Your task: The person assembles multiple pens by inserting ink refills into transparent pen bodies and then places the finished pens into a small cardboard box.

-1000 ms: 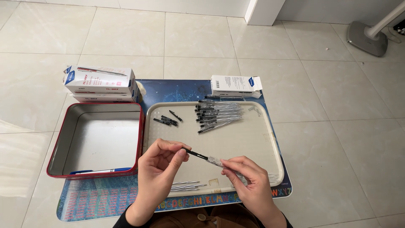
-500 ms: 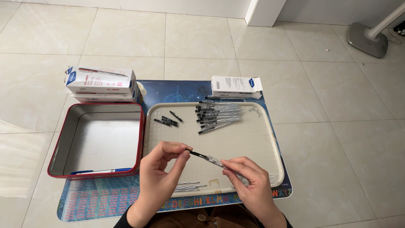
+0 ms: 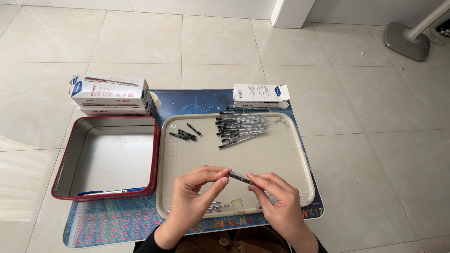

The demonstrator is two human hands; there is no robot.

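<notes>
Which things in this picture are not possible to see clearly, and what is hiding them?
- Head view: the pen between the left hand and right hand; fingers cover both ends.
- Loose parts on the tray: partly behind the hands.
- Small dark pieces: too small to identify.
- Forearms: cut off by the bottom edge.

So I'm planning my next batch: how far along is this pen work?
Early, by the look of it. Done: one blue pen lies in the red tin. In hand: the left hand and right hand pinch a small black piece between them. Left: a pile of pens and loose black parts on the tray.
</notes>
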